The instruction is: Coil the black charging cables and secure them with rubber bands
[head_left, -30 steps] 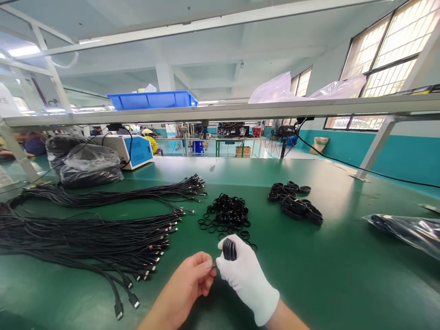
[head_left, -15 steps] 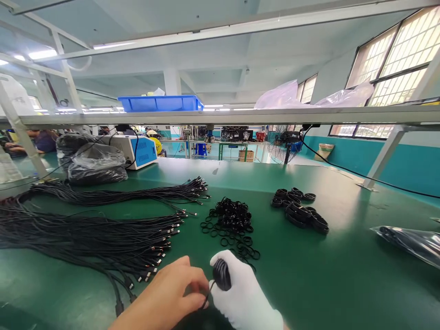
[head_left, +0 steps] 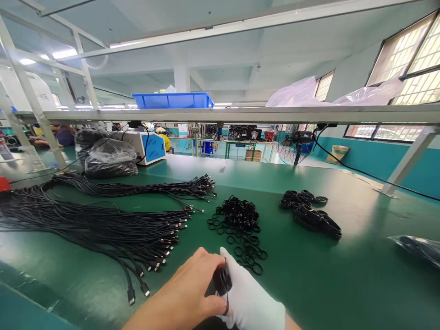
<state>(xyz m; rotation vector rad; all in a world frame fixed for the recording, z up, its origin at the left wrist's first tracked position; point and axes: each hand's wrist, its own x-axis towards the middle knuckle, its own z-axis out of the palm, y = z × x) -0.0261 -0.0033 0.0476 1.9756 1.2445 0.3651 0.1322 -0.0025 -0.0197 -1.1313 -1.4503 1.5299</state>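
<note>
Grip of the right hand, in a white glove: clamped on a coiled black cable, over the worktop, near the middle of its near edge. The bare left hand meets it there, thumb and finger spread on either side of the coil, holding a thin black band that shows at both tips.

Just beyond the hands, toward the worktop's middle, lies a heap of black rings, with loose ones trailing toward the near edge. Finished-looking black coils sit well apart from it, toward the right edge. From the left edge, a broad spread of black cables and a narrower bundle behind it point their metal connectors inward. Near the far left corner, a dark plastic bag stands beside a white-and-blue machine.
</note>
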